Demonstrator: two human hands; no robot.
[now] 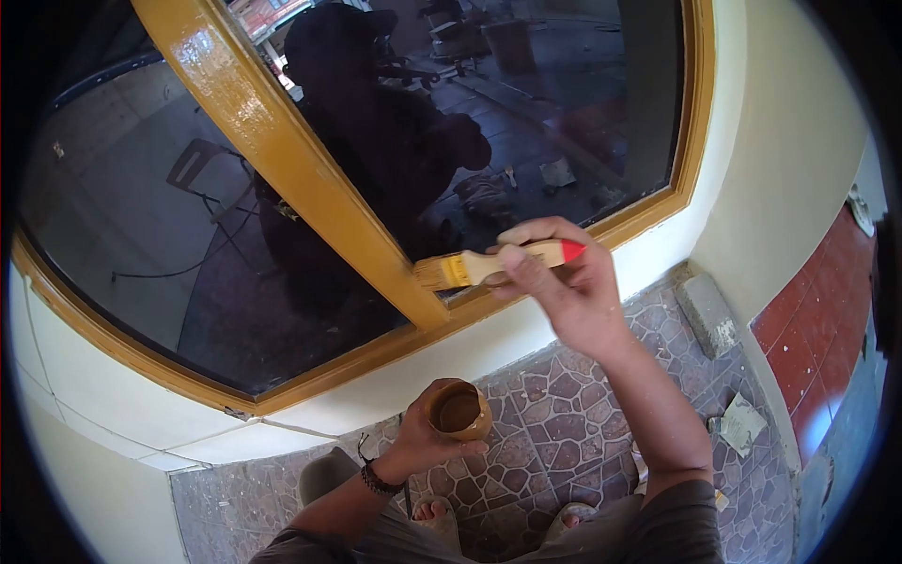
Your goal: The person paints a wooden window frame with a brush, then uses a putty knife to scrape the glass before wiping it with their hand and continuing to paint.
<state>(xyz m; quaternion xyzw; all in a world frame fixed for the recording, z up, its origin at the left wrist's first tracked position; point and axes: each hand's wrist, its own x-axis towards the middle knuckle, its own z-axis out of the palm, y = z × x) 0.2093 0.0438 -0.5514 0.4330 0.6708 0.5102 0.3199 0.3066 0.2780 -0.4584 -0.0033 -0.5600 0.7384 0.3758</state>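
My right hand grips a paintbrush by its pale wooden handle, which has a red tip. The yellow-coated bristles touch the lower end of the ochre window post, close to where it meets the bottom rail. Below the window, my left hand is wrapped around a small cup of brown-ochre paint. The cup is tilted so its inside shows. Wet shine lies on the upper part of the post.
Dark glass panes flank the post and reflect a person. A grey block lies by the right wall, with a paint-smeared scrap nearby on the stone-patterned floor. Red tiles are at far right.
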